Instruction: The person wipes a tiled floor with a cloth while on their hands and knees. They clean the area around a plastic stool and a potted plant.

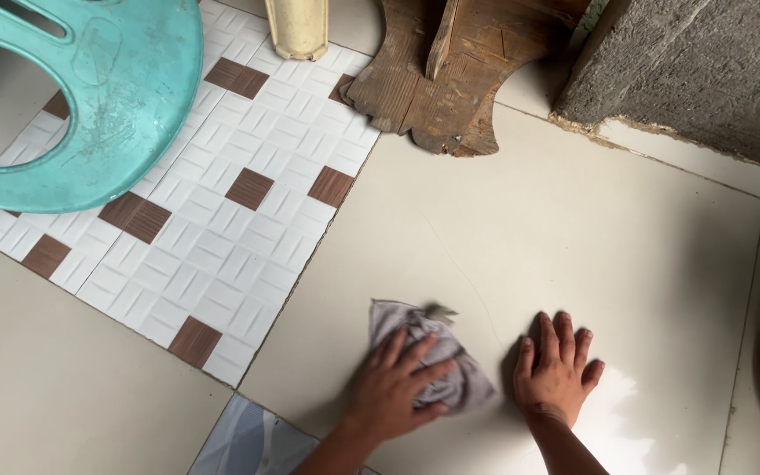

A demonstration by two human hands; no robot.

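The left hand (391,390) lies flat with fingers spread on a crumpled grey cloth (433,352) on the pale floor tile (573,229), while the right hand (556,374) presses open-palmed, fingers together, on the tile just beside it.

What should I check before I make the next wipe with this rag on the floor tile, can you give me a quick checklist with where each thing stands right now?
1. Left hand pressed on the grey rag: ok, fingers spread over it.
2. Right hand braced flat on the cream floor tile: ok, palm down beside the rag, not on it.
3. Rag spread flat for good contact: not ok, it is bunched and crumpled.
4. Tile ahead of the rag free of things: ok, bare up to the wooden piece.
5. Teal plastic chair out of the way: ok, it sits off on the patterned tiles.
6. Whether the rag is damp: cannot tell.
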